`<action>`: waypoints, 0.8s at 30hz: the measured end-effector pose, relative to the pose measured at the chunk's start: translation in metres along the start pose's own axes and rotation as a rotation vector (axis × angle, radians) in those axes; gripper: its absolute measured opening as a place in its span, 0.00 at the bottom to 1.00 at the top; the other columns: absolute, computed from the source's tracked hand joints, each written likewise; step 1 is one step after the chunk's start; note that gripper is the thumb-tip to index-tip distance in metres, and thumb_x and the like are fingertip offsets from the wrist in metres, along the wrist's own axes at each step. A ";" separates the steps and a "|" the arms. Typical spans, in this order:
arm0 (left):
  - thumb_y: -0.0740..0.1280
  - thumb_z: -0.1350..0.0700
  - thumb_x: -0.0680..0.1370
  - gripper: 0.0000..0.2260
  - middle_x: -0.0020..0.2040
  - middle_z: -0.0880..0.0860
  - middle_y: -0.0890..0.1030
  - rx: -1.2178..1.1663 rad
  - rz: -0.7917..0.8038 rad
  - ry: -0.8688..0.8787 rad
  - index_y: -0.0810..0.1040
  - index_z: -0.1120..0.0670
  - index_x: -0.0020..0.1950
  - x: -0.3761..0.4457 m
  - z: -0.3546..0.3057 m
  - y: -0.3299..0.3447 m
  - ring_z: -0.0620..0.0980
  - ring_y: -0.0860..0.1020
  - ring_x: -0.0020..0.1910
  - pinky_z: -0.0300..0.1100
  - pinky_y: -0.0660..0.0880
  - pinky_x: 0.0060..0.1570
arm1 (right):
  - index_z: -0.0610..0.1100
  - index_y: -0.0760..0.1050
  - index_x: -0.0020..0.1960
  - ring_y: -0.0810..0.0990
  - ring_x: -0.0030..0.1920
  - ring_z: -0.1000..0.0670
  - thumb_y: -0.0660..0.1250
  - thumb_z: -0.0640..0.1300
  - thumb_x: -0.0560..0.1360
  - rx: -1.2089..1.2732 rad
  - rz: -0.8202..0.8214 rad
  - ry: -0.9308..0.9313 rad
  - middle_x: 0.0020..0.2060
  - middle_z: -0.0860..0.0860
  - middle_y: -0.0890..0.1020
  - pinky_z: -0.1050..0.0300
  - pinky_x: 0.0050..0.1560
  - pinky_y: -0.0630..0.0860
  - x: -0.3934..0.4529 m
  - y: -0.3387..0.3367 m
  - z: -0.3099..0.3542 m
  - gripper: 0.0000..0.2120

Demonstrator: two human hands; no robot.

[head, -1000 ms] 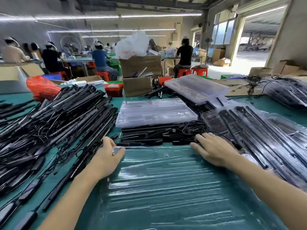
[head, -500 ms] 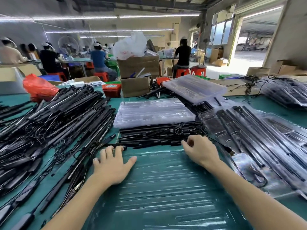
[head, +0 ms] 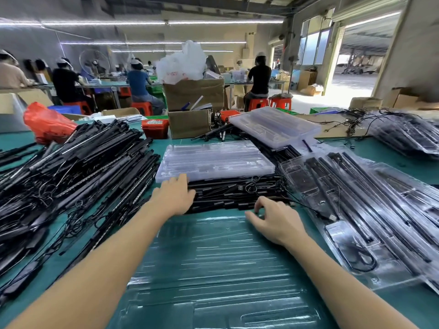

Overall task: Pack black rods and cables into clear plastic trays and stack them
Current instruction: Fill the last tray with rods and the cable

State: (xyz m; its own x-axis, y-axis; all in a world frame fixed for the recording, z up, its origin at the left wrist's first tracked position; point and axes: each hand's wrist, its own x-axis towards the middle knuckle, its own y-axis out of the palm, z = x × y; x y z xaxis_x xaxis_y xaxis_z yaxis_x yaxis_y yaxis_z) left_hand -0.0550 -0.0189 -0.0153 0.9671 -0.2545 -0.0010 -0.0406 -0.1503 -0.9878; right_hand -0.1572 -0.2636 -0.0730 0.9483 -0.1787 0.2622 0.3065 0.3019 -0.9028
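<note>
An empty clear plastic tray (head: 213, 269) lies flat on the green table right in front of me. Just beyond its far edge sits a small bundle of black rods with cables (head: 240, 193). My left hand (head: 175, 197) rests on the left end of that bundle, fingers stretched out and touching the stack of empty clear trays (head: 213, 160) behind it. My right hand (head: 273, 220) hovers at the tray's far edge by the front of the bundle, thumb and fingers curled apart with nothing between them.
A big heap of loose black rods and cables (head: 71, 176) fills the left side. Filled clear trays (head: 370, 210) overlap on the right, with more at the far right (head: 408, 136). Another tray stack (head: 273, 125), cardboard boxes (head: 190, 123) and a red bag (head: 47, 122) stand behind. Seated workers are in the background.
My left hand has gone forward from the tray's left corner onto the rod bundle. My right hand has pulled back and left, off the bundle's right end, to the tray's far edge.
</note>
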 end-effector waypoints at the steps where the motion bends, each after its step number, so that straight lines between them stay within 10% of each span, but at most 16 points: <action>1: 0.55 0.48 0.85 0.18 0.71 0.57 0.72 -0.056 -0.004 0.014 0.63 0.53 0.73 0.006 0.001 0.004 0.59 0.71 0.67 0.55 0.69 0.65 | 0.53 0.70 0.47 0.78 0.38 0.51 0.59 0.67 0.77 -0.026 -0.004 -0.021 0.34 0.55 0.78 0.54 0.37 0.72 -0.001 0.001 0.002 0.17; 16: 0.53 0.45 0.86 0.14 0.66 0.55 0.66 0.009 -0.056 -0.052 0.71 0.49 0.65 0.041 0.023 0.030 0.58 0.61 0.68 0.60 0.61 0.66 | 0.49 0.61 0.78 0.78 0.48 0.47 0.59 0.59 0.79 0.047 -0.008 0.036 0.44 0.52 0.81 0.52 0.44 0.72 0.002 0.003 -0.003 0.30; 21: 0.59 0.50 0.84 0.04 0.57 0.51 0.76 -0.048 -0.160 -0.043 0.72 0.49 0.54 0.046 0.018 0.030 0.55 0.69 0.64 0.55 0.62 0.57 | 0.49 0.62 0.76 0.79 0.43 0.49 0.60 0.59 0.78 0.107 -0.027 0.079 0.39 0.54 0.80 0.52 0.43 0.73 0.002 0.002 -0.005 0.29; 24: 0.61 0.51 0.84 0.07 0.62 0.52 0.77 -0.035 -0.100 -0.008 0.75 0.48 0.59 0.049 0.020 0.028 0.57 0.68 0.66 0.56 0.65 0.62 | 0.56 0.70 0.57 0.77 0.37 0.52 0.62 0.59 0.77 0.172 -0.061 0.071 0.33 0.55 0.77 0.55 0.37 0.69 -0.001 0.002 -0.006 0.12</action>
State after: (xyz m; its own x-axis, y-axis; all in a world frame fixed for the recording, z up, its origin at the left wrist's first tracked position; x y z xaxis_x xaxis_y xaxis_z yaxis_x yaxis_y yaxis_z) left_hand -0.0039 -0.0167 -0.0458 0.9688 -0.2287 0.0958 0.0476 -0.2078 -0.9770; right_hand -0.1581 -0.2683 -0.0768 0.9214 -0.2648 0.2844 0.3783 0.4434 -0.8126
